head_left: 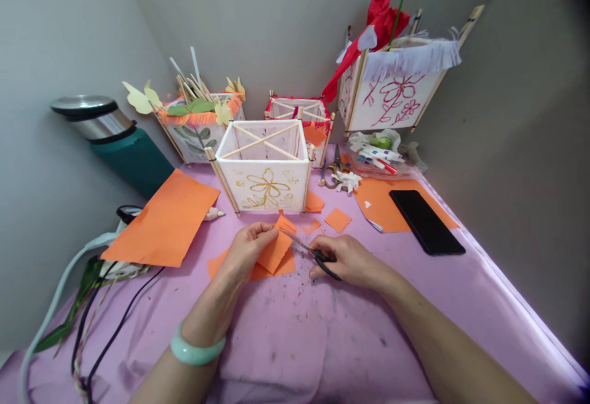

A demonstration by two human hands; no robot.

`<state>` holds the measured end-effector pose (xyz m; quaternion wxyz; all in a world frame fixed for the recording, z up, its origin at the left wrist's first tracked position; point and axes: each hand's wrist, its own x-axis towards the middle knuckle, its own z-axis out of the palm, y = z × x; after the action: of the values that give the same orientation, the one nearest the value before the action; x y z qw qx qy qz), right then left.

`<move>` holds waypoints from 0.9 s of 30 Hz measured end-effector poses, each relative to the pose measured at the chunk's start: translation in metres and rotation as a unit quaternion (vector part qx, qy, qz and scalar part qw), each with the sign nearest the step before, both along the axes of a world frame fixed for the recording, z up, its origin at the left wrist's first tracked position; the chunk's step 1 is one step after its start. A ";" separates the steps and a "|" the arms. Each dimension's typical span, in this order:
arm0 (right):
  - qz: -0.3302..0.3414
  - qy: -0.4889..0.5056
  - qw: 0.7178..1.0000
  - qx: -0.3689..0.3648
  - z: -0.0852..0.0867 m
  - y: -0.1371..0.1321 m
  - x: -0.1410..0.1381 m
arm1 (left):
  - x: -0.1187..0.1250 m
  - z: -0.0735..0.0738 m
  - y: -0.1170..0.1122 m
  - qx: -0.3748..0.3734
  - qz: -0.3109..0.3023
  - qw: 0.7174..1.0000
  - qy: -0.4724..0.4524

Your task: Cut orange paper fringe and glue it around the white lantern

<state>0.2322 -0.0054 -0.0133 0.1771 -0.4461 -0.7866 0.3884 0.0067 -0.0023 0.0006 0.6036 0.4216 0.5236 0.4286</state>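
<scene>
My left hand (251, 247) pinches a folded piece of orange paper (275, 251) between thumb and fingers. In my right hand (343, 259) are black-handled scissors (325, 262), with their blades reaching the upper edge of that paper. Whether the blades are parted I cannot make out. Below the held piece lie more orange paper sheets, partly hidden by my left hand. A small orange square (338, 220) and other orange scraps rest just beyond the scissors. Behind them stands a white paper lantern box (265, 186) with a yellow flower drawing and wooden stick corners.
A large orange sheet (170, 222) lies left, beside a teal bottle (131, 155) and cables. On the right, a black phone (426, 222) rests on another orange sheet (382, 207). Further decorated boxes, a second pair of scissors (338, 173) and a tray of markers (380, 155) stand behind.
</scene>
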 end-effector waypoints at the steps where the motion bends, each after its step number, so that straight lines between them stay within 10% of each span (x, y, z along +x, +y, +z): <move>1: 0.000 0.000 1.000 -0.001 0.000 0.000 0.000 | 0.000 0.000 0.000 0.001 0.000 1.000 0.002; 27: 0.012 0.014 0.999 -0.044 0.006 0.001 0.003 | -0.005 -0.002 0.003 -0.001 0.039 0.999 -0.022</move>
<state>0.2351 -0.0042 -0.0075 0.1635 -0.4383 -0.7716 0.4311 0.0016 0.0004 -0.0016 0.5982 0.3902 0.5271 0.4605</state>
